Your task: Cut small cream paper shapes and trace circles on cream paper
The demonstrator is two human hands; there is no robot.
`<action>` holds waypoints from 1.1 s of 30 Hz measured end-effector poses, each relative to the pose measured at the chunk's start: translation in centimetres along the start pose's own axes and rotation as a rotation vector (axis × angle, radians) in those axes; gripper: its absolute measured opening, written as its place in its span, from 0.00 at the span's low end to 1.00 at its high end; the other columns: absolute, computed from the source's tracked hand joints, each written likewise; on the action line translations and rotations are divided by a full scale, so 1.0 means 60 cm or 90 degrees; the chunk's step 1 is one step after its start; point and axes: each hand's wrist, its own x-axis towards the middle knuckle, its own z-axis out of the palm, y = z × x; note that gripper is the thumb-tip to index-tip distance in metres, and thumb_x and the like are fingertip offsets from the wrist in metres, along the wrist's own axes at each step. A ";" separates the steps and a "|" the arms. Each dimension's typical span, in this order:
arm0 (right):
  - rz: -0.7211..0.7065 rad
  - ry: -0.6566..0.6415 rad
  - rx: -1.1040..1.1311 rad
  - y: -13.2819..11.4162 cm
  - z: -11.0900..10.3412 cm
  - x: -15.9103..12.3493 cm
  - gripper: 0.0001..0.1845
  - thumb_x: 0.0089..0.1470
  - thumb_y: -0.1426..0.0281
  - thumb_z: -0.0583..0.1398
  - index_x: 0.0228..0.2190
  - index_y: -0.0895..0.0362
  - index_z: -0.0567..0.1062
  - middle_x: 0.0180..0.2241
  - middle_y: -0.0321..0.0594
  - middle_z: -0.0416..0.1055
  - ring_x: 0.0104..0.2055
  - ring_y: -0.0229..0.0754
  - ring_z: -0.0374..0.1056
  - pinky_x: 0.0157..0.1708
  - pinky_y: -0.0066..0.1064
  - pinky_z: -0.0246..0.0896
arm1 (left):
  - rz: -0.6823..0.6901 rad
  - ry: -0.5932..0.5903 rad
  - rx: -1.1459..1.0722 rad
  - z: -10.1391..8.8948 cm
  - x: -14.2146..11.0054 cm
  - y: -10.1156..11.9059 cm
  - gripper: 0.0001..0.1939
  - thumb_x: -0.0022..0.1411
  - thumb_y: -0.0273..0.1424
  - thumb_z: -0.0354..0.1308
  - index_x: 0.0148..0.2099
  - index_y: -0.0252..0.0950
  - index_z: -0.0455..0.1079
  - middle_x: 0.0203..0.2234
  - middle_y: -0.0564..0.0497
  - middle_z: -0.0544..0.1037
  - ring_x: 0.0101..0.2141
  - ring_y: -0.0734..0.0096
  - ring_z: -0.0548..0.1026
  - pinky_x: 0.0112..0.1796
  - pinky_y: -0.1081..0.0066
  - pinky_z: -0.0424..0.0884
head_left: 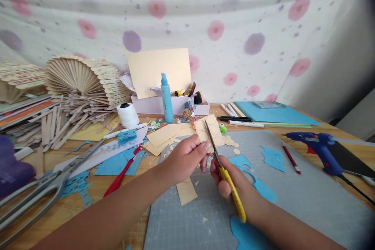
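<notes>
Between the fingers of my left hand [189,156] is a piece of cream card [216,129] with several circles drawn on it. My right hand [234,181] grips a pair of scissors [233,191] with yellow handles, and their blades lie across the card. Small cut cream discs [231,141] are scattered just behind the card. Below my hands, a cream card strip [186,192] rests on the grey cutting mat [172,222]. Blue paper scraps [272,158] lie to the right. The fingertips behind the card are partly hidden.
A blue glue gun [319,144] and a red pencil [291,158] lie at right. Large metal shears [55,181] and a red-handled tool [123,174] are at left. Behind stand a blue bottle [166,99], a white thread spool [127,115] and a craft-stick fan [79,82].
</notes>
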 end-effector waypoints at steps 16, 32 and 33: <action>-0.014 -0.004 0.059 -0.032 -0.008 0.015 0.31 0.48 0.37 0.53 0.30 0.53 0.68 0.25 0.34 0.62 0.25 0.39 0.57 0.25 0.30 0.56 | -0.015 -0.017 0.023 0.003 0.000 -0.012 0.15 0.63 0.41 0.50 0.28 0.37 0.61 0.16 0.57 0.66 0.20 0.76 0.66 0.24 0.73 0.63; -0.013 -0.013 0.044 -0.034 -0.011 0.010 0.33 0.49 0.36 0.49 0.32 0.53 0.66 0.24 0.31 0.54 0.23 0.37 0.49 0.22 0.28 0.51 | 0.003 -0.085 0.013 -0.001 0.004 -0.017 0.11 0.64 0.34 0.47 0.32 0.36 0.65 0.22 0.56 0.68 0.21 0.77 0.65 0.25 0.74 0.64; -0.014 -0.012 0.051 -0.036 -0.011 0.011 0.32 0.49 0.36 0.49 0.30 0.53 0.66 0.23 0.30 0.53 0.22 0.36 0.48 0.22 0.28 0.49 | 0.005 -0.086 0.013 -0.001 0.004 -0.017 0.10 0.64 0.34 0.47 0.33 0.36 0.65 0.22 0.56 0.68 0.21 0.77 0.65 0.25 0.74 0.64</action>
